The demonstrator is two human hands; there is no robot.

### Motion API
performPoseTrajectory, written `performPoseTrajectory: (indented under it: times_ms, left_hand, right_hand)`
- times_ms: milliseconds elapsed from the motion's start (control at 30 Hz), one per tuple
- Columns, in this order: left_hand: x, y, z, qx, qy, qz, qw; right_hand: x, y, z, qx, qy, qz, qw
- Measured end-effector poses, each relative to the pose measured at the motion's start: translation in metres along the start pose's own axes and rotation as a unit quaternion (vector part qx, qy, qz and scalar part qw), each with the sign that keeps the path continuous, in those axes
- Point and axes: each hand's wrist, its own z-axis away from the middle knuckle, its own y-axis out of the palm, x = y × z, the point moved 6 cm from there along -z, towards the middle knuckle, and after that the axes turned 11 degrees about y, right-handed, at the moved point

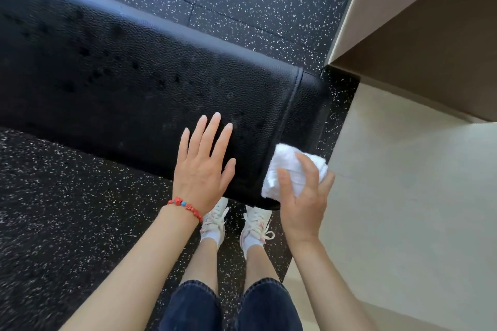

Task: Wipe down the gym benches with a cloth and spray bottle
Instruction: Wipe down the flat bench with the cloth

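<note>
A black padded gym bench [129, 80] runs from the upper left to the middle right, its textured top dotted with dark wet spots. My left hand [204, 166] lies flat on the near edge of the pad, fingers spread, a red bead bracelet on the wrist. My right hand [304, 196] grips a bunched white cloth [287, 169] pressed against the bench's right end near the seam. No spray bottle is in view.
Black speckled rubber flooring [255, 2] surrounds the bench. A beige wall corner [419, 43] and pale floor [403, 209] stand close to the right of the bench end. My legs and white sneakers [236, 226] are just below the pad.
</note>
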Motion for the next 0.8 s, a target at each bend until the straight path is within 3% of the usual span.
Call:
performPoseTrajectory:
  times_ms: [167, 267, 400, 533, 633, 800]
  left_hand:
    - [0.015, -0.008, 0.015, -0.022, -0.058, 0.003, 0.998]
    - [0.030, -0.012, 0.023, -0.026, -0.086, -0.004, 0.996]
    - [0.053, -0.015, 0.029, -0.030, -0.115, -0.022, 0.993]
    - [0.070, -0.011, 0.034, -0.032, -0.119, -0.021, 0.992]
    - [0.073, -0.007, 0.036, -0.037, -0.113, -0.023, 0.993]
    - [0.074, -0.008, 0.036, -0.040, -0.117, -0.012, 0.992]
  right_hand:
    - [0.031, 0.003, 0.004, -0.018, -0.076, -0.038, 0.996]
    - [0.051, 0.035, 0.001, -0.006, -0.178, 0.071, 0.981]
    - [0.064, 0.054, -0.026, -0.080, -0.263, 0.201, 0.940]
    - [0.108, 0.063, -0.071, -0.119, -0.224, 0.223, 0.941]
    - [0.120, 0.072, -0.084, -0.102, -0.164, 0.226, 0.955]
    - [0.061, 0.068, 0.004, -0.048, -0.216, 0.245, 0.944]
